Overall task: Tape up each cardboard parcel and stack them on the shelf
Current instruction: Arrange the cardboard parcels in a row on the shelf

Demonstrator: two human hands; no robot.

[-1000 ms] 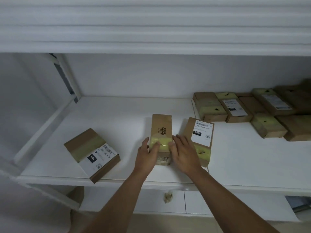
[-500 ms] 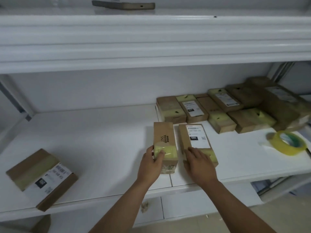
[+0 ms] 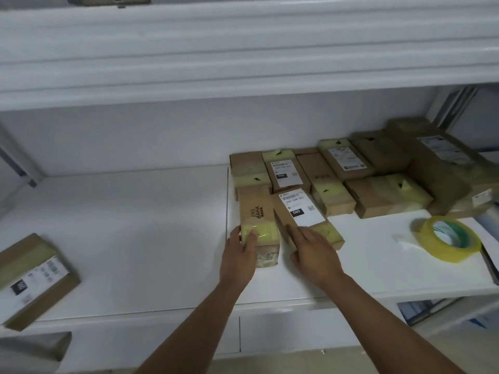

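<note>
The left hand (image 3: 237,259) grips the near end of the taped parcel (image 3: 259,220) on the shelf (image 3: 135,238), thumb on its left side and fingers over the yellow tape, while the right hand (image 3: 313,255) lies flat with straight fingers against the labelled parcel (image 3: 302,211) just beside it. Both boxes look light and stiff, though glossy tape may be slippery, so bare cardboard sides seem the better hold. Motion blur smears the labels, and each hand hides its parcel's near corner.
</note>
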